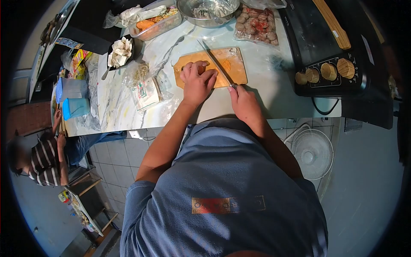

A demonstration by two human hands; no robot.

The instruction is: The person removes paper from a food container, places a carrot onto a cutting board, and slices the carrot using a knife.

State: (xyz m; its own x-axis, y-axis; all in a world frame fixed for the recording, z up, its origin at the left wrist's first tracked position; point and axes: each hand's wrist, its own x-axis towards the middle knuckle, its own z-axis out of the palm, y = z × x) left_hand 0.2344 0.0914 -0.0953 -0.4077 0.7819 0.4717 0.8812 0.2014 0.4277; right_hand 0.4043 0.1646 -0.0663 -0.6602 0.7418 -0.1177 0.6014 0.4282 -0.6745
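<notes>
My right hand grips the handle of a long kitchen knife. Its blade lies slantwise over the wooden cutting board, with the tip pointing away from me. My left hand rests on the board left of the blade, fingers curled and pressed down. Whatever is beneath those fingers is mostly hidden. Just right of the blade sits a small heap of orange pieces, too small to name surely.
Behind the board are a metal bowl, a plastic food container and a bag of meatballs. A black dish of folded pale pieces and plastic packets lie left. A stove stands right. Another person sits at left.
</notes>
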